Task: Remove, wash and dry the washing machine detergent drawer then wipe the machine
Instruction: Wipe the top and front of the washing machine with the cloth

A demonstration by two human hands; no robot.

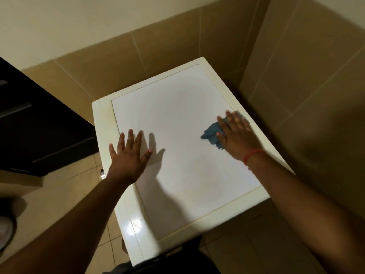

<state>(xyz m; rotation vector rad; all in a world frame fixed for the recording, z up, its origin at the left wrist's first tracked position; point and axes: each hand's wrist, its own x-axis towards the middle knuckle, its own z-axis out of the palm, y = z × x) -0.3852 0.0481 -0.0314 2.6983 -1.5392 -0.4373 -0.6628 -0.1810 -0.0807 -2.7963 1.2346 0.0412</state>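
I look down on the white top of the washing machine [177,119], which stands in a tiled corner. My right hand [238,135] lies flat near the top's right edge and presses a crumpled blue cloth [212,133] against the surface. The cloth sticks out to the left of the palm. My left hand [129,153] rests on the left side of the top with its fingers spread and nothing in it. A red band circles my right wrist. The detergent drawer is not in sight.
Beige tiled walls [296,76] close in behind and to the right of the machine. A dark cabinet with drawers [35,125] stands to the left. Beige floor tiles [65,190] lie between cabinet and machine. A pale object [5,230] sits at the left edge.
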